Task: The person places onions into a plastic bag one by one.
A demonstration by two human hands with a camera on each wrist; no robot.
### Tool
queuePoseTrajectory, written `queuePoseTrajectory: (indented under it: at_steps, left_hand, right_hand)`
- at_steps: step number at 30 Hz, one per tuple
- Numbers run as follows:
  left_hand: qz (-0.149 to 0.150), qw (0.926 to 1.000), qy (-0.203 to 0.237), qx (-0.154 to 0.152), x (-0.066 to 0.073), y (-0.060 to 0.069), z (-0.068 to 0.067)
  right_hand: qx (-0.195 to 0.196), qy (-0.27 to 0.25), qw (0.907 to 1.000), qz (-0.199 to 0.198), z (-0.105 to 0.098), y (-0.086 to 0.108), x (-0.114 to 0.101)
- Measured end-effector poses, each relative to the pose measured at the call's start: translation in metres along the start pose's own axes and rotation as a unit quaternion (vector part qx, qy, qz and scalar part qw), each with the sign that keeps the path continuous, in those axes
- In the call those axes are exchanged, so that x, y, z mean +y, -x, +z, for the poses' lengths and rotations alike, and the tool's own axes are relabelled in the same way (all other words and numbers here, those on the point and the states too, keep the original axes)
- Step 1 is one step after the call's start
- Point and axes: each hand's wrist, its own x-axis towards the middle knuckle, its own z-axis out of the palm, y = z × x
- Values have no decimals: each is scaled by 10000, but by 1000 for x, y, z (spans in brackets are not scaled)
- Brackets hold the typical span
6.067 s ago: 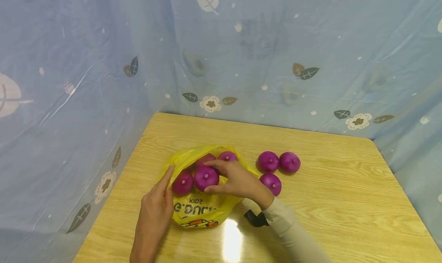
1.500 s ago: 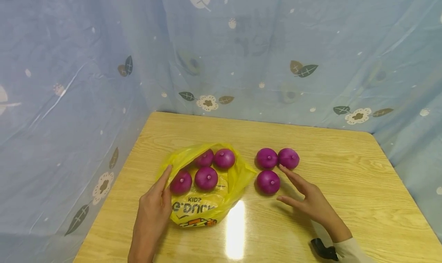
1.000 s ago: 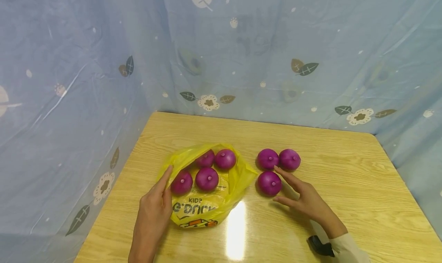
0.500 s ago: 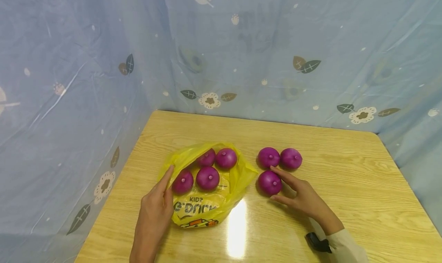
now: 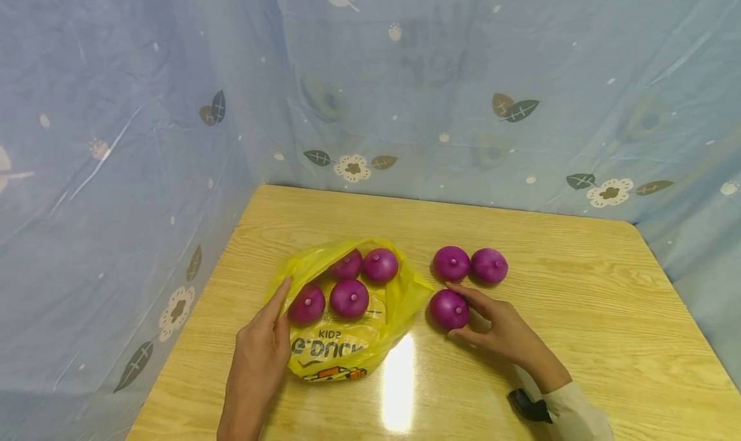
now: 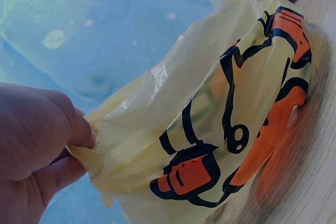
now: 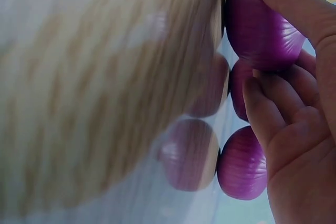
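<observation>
My left hand [image 5: 258,346] pinches the rim of a yellow plastic bag [image 5: 404,294] and holds its mouth open; in the left wrist view the thumb and fingers [image 6: 58,174] grip the thin film. Several purple onions [image 5: 349,299] lie inside the bag. To the right of it, my right hand [image 5: 502,328] grips a purple onion [image 5: 448,310] at the table surface. The right wrist view shows the thumb on one side of this onion [image 7: 257,27] and fingers on the other.
Two more onions, one [image 5: 451,264] beside the other [image 5: 489,265], sit just behind the gripped one. The wooden table [image 5: 579,299] is glossy and reflects them. A blue patterned curtain [image 5: 434,94] hangs along the back and left edges.
Earlier my right hand set an onion in the bag, then withdrew to the right. It has since closed round the front onion, which has shifted slightly left. The left hand stays on the bag.
</observation>
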Motion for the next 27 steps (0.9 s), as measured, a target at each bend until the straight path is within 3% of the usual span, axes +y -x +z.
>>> queuePoseTrajectory:
  at_steps: [9,16,27]
  left_hand:
    - [140,9999,-28,60,0,0,-1]
    - [202,9997,-35,96,-1,0,-1]
    - [195,9997,-44,116,0,0,-1]
  right_hand:
    - [-23,-181,9998,-66,-1,1,-4]
    - [136,-303,9992,-223,-14,-1,-12]
    - [283,-414,9987,-120,-32,-5,-27]
